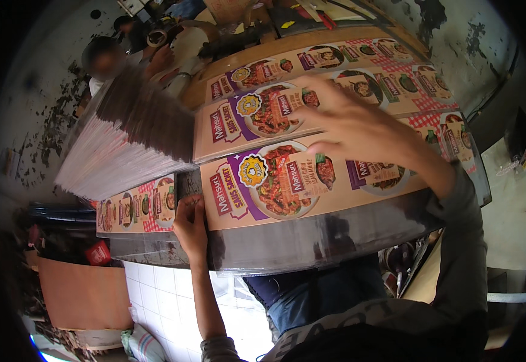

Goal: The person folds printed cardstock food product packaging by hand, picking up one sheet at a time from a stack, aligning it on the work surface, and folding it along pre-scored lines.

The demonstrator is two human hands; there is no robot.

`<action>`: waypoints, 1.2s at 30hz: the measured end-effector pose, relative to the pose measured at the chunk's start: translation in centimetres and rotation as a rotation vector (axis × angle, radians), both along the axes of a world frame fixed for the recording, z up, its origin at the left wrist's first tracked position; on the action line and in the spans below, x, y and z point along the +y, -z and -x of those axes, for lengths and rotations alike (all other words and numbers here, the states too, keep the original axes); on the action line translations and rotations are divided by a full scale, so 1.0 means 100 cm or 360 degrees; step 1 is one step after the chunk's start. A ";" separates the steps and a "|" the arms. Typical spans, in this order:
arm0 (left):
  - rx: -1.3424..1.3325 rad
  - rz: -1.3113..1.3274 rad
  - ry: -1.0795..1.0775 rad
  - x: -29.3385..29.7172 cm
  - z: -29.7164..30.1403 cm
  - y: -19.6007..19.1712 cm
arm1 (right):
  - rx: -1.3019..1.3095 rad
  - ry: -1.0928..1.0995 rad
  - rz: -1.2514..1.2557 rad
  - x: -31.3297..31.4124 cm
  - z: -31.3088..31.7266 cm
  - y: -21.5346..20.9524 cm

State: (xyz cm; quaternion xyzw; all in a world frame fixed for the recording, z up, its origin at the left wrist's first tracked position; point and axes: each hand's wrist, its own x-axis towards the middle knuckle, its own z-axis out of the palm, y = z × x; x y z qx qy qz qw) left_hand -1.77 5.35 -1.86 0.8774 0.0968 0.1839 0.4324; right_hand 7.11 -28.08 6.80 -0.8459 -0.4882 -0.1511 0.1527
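Tan printed sheeting (275, 123), 3 rows w/ purple panels & food pics, lies flat. L hand (190, 222) curled at L edge, grip unconfirmed. R hand (359, 123) spread wide over it, contact unclear.

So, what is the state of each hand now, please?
Left hand: curled at the edge of the printed sheet; grip unclear.
Right hand: open, blurred, over the printed sheet.

The left hand (190, 228) is resting at near left with its fingers curled, while the right hand (359, 125), blurred, is holding its fingers apart farther off to the right.
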 end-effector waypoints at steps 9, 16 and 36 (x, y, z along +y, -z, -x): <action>-0.0078 -0.1283 0.0381 -0.040 0.004 -0.035 | 0.0139 0.1047 -0.0049 -0.132 0.060 0.048; -0.0017 -0.1202 0.0763 -0.042 -0.026 -0.030 | 0.0051 0.1181 0.0036 -0.120 0.051 0.060; -0.0035 -0.1272 0.0741 -0.047 -0.030 -0.032 | 0.0055 0.1140 -0.0023 -0.120 0.047 0.055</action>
